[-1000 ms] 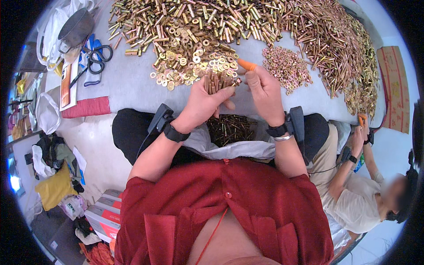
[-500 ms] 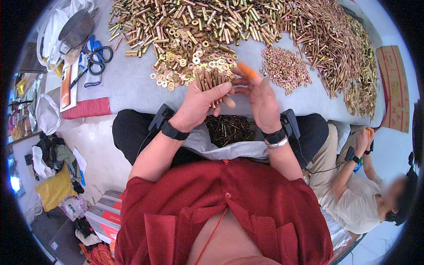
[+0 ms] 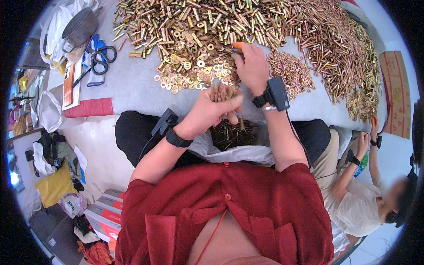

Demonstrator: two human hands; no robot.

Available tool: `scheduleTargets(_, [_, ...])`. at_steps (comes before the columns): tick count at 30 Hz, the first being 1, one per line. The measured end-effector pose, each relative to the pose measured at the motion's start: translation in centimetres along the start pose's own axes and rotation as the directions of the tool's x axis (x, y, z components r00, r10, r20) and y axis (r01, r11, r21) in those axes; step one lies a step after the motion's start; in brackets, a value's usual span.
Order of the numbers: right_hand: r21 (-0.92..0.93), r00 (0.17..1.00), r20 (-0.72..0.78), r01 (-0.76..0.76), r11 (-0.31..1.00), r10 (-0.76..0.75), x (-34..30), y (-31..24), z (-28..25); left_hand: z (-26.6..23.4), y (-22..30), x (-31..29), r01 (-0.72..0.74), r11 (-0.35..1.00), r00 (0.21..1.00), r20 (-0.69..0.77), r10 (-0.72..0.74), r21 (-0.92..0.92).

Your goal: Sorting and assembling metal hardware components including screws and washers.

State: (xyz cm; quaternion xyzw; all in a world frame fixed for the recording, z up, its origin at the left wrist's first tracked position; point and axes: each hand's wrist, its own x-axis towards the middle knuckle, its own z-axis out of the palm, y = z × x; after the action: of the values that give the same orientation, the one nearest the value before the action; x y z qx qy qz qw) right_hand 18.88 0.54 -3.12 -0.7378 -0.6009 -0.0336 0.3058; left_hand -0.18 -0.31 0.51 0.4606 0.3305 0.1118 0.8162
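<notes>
My left hand [image 3: 212, 110] is closed around an upright bundle of thin copper-coloured bolts [image 3: 224, 92], blurred by motion, above my lap. Farther forward, my right hand [image 3: 253, 70] reaches onto the edge of a heap of flat gold washers [image 3: 187, 66]. An orange finger cover [image 3: 238, 45] sits on one of its fingers. Thumb and finger come close together at the washers, and what lies between them is too small to name. Close to the right wrist lies a patch of small nuts [image 3: 293, 75]. Below my hands, an open white bag [image 3: 247, 153] in my lap holds dark bolts [image 3: 232, 136].
Metal tubes [image 3: 212, 20] cover the far table, with a heap of bolts [image 3: 335, 57] at right. At left are scissors [image 3: 100, 59], a grey pot [image 3: 79, 28] and a red cloth strip [image 3: 90, 107]. A co-worker [image 3: 360, 198] sits at right, near a cardboard sheet [image 3: 394, 92].
My right hand has moved away from the bundle, forward to the washers. My left hand still grips the bolts, slightly lower. The co-worker's hands have moved apart.
</notes>
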Motion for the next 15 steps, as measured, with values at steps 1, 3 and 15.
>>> scheduleTargets(1, [0.094,0.998,0.057,-0.025,0.995,0.02,0.5,0.0,0.0,-0.3,0.1,0.1,0.038,0.995,0.998,-0.036,-0.041,-0.089])
scheduleTargets(3, [0.087,0.998,0.046,-0.043,0.995,0.039,0.3,0.0,-0.4,-0.8,0.5,0.2,0.009,0.982,0.999,-0.041,-0.017,-0.187])
scheduleTargets(15, [0.291,0.962,0.151,0.178,0.94,-0.229,-5.2,-1.2,-6.6,-1.2,0.2,0.3,0.105,0.989,0.994,0.011,-0.105,-0.106])
